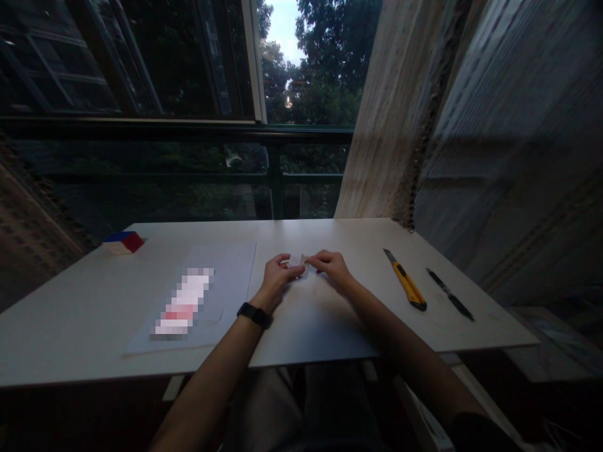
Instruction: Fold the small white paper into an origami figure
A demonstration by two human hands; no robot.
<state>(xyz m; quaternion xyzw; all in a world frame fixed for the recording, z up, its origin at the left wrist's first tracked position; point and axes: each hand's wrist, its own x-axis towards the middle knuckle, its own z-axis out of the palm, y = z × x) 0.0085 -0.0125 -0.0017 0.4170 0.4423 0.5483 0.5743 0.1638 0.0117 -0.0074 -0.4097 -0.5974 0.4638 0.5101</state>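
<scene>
Both my hands meet over the middle of the white table. Between them is a small piece of white paper (pixel 296 259), which looks folded; its exact shape is too small to make out. My left hand (pixel 279 275), with a black band on the wrist, grips the paper from the left with thumb and fingers. From the right, my right hand (pixel 331 263) pinches the paper's edge between thumb and forefinger.
Sheets of white paper (pixel 235 276) lie left of my hands, partly blurred out. Farther left sits a red, blue and white cube (pixel 125 242). A yellow utility knife (pixel 406 280) and a black pen (pixel 450 294) lie to the right. Beyond the white table (pixel 325 333) are a window and curtain (pixel 377 125).
</scene>
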